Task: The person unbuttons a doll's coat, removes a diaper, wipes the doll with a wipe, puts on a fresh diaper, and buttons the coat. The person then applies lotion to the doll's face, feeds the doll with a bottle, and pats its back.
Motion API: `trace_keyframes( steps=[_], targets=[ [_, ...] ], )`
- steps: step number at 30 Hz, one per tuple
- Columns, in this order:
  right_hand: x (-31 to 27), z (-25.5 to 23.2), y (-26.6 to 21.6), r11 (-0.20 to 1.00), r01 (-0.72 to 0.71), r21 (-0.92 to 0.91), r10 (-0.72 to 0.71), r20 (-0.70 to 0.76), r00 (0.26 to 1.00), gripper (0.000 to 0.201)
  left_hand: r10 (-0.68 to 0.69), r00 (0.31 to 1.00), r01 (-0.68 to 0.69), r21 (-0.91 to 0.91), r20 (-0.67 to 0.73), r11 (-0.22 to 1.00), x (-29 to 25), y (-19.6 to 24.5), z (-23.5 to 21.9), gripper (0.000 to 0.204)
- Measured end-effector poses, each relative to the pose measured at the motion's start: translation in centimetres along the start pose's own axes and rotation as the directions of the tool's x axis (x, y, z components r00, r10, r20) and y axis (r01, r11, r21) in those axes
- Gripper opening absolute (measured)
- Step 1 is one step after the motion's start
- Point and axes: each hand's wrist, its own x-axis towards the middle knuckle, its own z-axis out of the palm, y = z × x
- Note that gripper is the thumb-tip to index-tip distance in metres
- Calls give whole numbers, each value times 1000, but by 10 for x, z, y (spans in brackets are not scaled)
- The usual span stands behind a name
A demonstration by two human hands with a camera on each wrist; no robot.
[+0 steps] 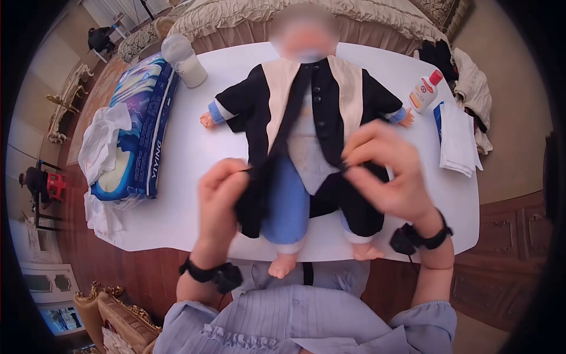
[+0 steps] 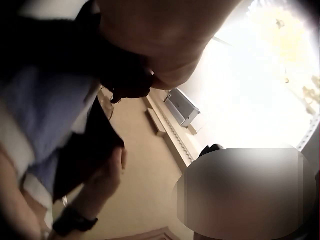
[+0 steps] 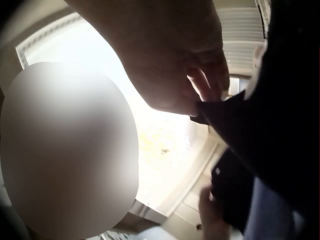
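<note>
Doll (image 1: 306, 147) lies on its back on the white bench (image 1: 194, 153), feet toward the person and over the near edge, head toward the far side. It wears a black coat (image 1: 330, 112) with cream lapels, open down the front over a pale shirt and blue trousers (image 1: 287, 206).

Nearest the camera, the left hand (image 1: 221, 189) pinches the coat's lower front edge on that side between thumb and curled fingers, lifting the dark cloth a little off the trousers. The left wrist view shows the same grip from below, with dark fabric held under the fingers (image 2: 165, 75). The right hand (image 1: 386, 171) pinches the other front edge of the coat at about the doll's hip, thumb and forefinger closed on the cloth while the other fingers spread above it. In the right wrist view a point of black cloth (image 3: 225, 120) sticks out from that pinch. Both wrists carry black straps.

Left of the doll, well apart from it, a blue pack (image 1: 141, 130) lies along the bench edge with white cloth (image 1: 103, 141) draped beside it. Beyond the pack stands a white bottle (image 1: 184, 59). On the right, near the doll's outstretched hand, a small bottle with a red cap (image 1: 425, 91) lies tilted, and folded white paper (image 1: 457, 138) rests just beside it. Clothes (image 1: 466, 76) are heaped past the bench's right corner. Farthest off, a bed (image 1: 306, 17) with a cream quilted cover runs along the bench's far side.
</note>
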Motion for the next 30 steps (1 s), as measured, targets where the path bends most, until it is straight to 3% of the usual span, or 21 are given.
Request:
trace_keyframes(
  steps=[1,4,5,7,8,9,10,11,13,14,15,17,18,20,21,22,23,24,25,27,30],
  targets=[
    [3,-18,1,999,50,-16,-50,-16,999,12,76,995,-74,38,-66,997,-1,4,-12,10],
    [-1,-63,1,941,-120,316,137,-30,990,4,136,984,-130,59,-112,990,-2,11,-68,11],
    [-1,-76,1,933,-169,317,182,-12,983,7,152,969,-120,166,-195,979,-2,10,-84,11],
    [-5,-103,15,958,-278,68,272,78,959,9,169,955,-11,539,-245,842,1,14,-111,11],
    [-8,-107,18,960,-274,66,268,79,960,9,173,954,-13,538,-246,843,3,14,-116,11],
    [-10,-110,19,890,-354,-287,390,79,917,10,263,930,54,805,-255,591,5,15,-119,11],
    [-10,-112,20,701,-382,-603,500,32,866,10,350,908,141,955,-230,261,7,15,-122,12],
    [-14,-115,29,700,-380,-605,498,32,867,10,352,907,141,954,-231,263,9,11,-125,12],
    [-22,-111,53,482,-373,-793,622,9,783,10,405,914,132,965,-29,-228,12,4,-127,13],
    [-22,-107,57,363,-382,-850,686,-33,727,10,306,949,163,952,-79,-258,14,6,-124,15],
    [-24,-104,55,365,-376,-852,681,-31,731,10,311,947,169,952,-85,-255,17,11,-119,15],
    [-25,-96,48,398,-347,-849,484,-127,866,13,364,927,-33,984,95,-173,27,25,-100,12],
    [-20,-92,47,399,-337,-853,479,-119,870,13,348,931,-94,993,112,-67,33,36,-85,6],
    [-5,-81,45,466,-221,-857,179,-153,972,16,311,930,-269,938,193,221,51,45,-59,8],
    [7,-69,41,468,-210,-859,173,-145,974,16,266,928,-354,837,260,417,61,44,-44,14],
    [24,-52,36,653,-109,-749,102,-55,993,17,254,906,-423,738,338,526,76,34,-34,16],
    [39,-37,30,800,-1,-600,14,17,1000,18,150,941,-329,709,304,624,88,28,-18,17],
    [50,-23,31,819,88,-566,-54,78,996,19,52,959,-245,721,279,648,102,20,-9,20],
    [57,-9,35,831,175,-529,-121,135,983,19,70,960,-258,752,272,607,110,16,3,24],
    [69,11,39,818,228,-528,-137,205,969,19,241,917,-394,827,319,401,126,-6,13,26],
    [73,21,46,796,306,-522,-187,269,945,19,258,917,-375,877,304,301,130,-7,22,23]
  ],
)
